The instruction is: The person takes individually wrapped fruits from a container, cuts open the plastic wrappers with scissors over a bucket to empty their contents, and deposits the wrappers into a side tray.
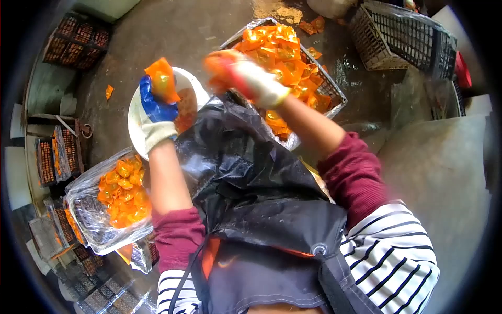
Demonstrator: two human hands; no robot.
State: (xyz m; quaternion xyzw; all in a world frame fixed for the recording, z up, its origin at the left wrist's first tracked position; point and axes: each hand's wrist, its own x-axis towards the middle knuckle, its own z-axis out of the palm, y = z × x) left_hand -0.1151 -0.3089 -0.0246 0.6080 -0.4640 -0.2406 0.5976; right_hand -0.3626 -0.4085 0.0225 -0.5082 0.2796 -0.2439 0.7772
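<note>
My left hand (157, 107), in a blue and white glove, is closed on an orange packet (163, 79) above a round white tub (137, 128). Reddish-brown contents show inside the tub. My right hand (243, 76), in a red and white glove, is blurred by motion between the tub and a crate (334, 99) heaped with orange packets (280, 49); its fingers and anything in them cannot be made out. At the lower left, a plastic-lined crate (86, 209) holds more orange packets (124, 193).
Stacked dark crates (77, 41) stand at the upper left, with more along the left side. Large crates (400, 36) are at the upper right. A loose orange packet (109, 92) lies on the wet floor. A black apron (240, 157) covers my lap.
</note>
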